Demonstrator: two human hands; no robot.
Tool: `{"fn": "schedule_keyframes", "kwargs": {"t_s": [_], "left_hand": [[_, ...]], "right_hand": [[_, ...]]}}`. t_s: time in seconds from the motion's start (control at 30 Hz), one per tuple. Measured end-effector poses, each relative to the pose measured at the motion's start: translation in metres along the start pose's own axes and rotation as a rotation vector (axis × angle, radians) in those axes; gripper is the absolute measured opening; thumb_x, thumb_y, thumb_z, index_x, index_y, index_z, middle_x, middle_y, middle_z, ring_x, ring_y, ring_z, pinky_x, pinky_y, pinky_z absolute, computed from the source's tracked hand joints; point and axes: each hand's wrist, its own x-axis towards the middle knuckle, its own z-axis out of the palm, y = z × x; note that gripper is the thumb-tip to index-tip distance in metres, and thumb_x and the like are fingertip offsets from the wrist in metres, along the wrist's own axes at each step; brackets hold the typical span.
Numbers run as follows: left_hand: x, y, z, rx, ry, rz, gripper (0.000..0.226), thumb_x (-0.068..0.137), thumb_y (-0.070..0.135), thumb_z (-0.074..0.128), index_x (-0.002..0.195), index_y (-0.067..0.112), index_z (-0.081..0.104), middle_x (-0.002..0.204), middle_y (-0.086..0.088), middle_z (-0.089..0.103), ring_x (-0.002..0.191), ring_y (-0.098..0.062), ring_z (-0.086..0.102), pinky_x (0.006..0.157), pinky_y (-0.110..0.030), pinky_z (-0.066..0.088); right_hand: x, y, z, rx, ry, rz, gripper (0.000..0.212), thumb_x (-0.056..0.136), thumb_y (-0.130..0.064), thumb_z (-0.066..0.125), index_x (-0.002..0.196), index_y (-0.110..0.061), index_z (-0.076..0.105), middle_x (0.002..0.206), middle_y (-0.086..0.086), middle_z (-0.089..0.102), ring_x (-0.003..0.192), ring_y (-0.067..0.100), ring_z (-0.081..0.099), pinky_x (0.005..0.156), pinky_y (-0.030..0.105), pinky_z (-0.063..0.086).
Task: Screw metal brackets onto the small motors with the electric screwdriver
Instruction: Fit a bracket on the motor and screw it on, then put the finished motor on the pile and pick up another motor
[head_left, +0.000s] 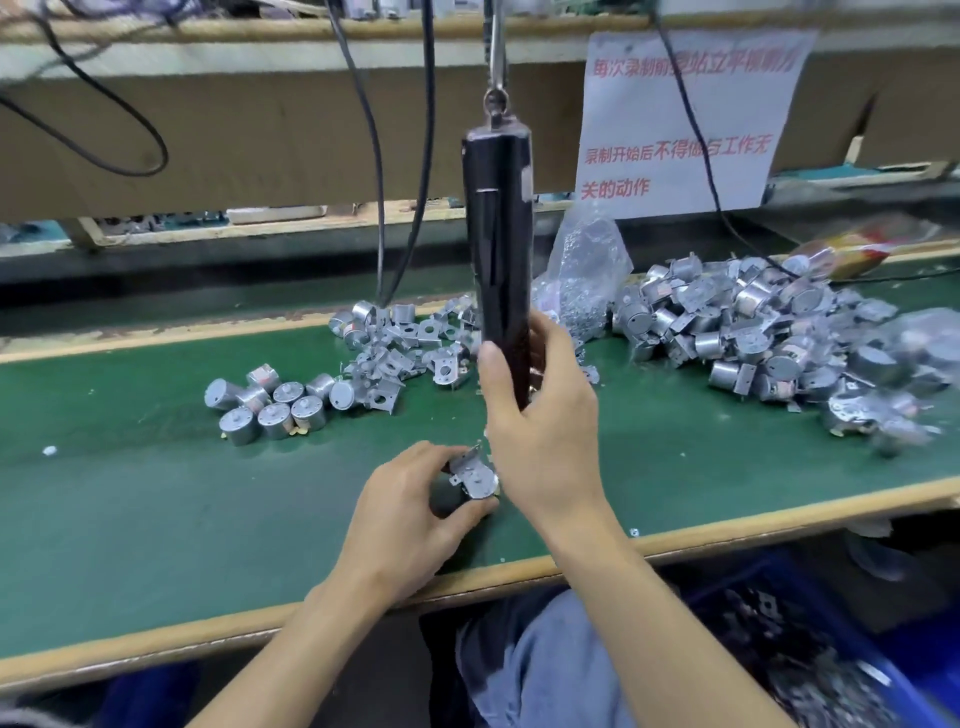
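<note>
A black electric screwdriver (497, 234) hangs upright from a hook above the bench, and my right hand (540, 410) grips its lower end. Its tip is hidden behind that hand. My left hand (410, 514) pinches a small silver motor with a metal bracket (471, 475) on the green mat, right under the screwdriver. Several bare motors (275, 410) lie in a loose group to the left. A heap of loose brackets (405, 348) sits behind them.
A large pile of motors with brackets (769, 343) fills the right side of the green bench (156, 493). A clear bag of small parts (587, 275) stands behind the screwdriver. Cables (379, 182) hang down at the back. A blue bin (810, 649) sits below the bench edge.
</note>
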Motion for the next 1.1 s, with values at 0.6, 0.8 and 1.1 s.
{"fn": "schedule_keyframes", "kwargs": {"t_s": [0.6, 0.8, 1.1], "left_hand": [[0.025, 0.066, 0.029, -0.055, 0.063, 0.182, 0.042, 0.086, 0.028, 0.075, 0.125, 0.026, 0.059, 0.109, 0.019, 0.057, 0.07, -0.011, 0.052, 0.078, -0.016, 0.043], [0.023, 0.056, 0.03, -0.026, 0.017, 0.11, 0.032, 0.086, 0.029, 0.074, 0.116, 0.028, 0.063, 0.103, 0.018, 0.054, 0.072, -0.013, 0.055, 0.075, -0.016, 0.042], [0.029, -0.032, -0.011, 0.246, 0.31, -0.3, 0.032, 0.088, 0.02, 0.07, 0.117, 0.011, 0.062, 0.115, -0.01, 0.06, 0.108, -0.031, 0.05, 0.095, -0.042, 0.039]], "right_hand": [[0.057, 0.056, -0.216, 0.799, 0.763, 0.717, 0.01, 0.105, -0.012, 0.056, 0.105, -0.003, 0.054, 0.115, 0.02, 0.067, 0.07, 0.017, 0.075, 0.066, 0.022, 0.06], [0.104, 0.054, -0.24, 0.583, 0.609, 0.777, 0.067, 0.107, -0.053, 0.025, 0.136, 0.001, 0.052, 0.092, 0.015, 0.078, 0.065, 0.017, 0.074, 0.052, 0.022, 0.054], [0.08, 0.038, -0.092, -0.051, 0.045, 0.315, 0.052, 0.095, -0.056, 0.064, 0.131, -0.018, 0.061, 0.124, -0.006, 0.067, 0.111, 0.012, 0.064, 0.099, 0.037, 0.053]]}}
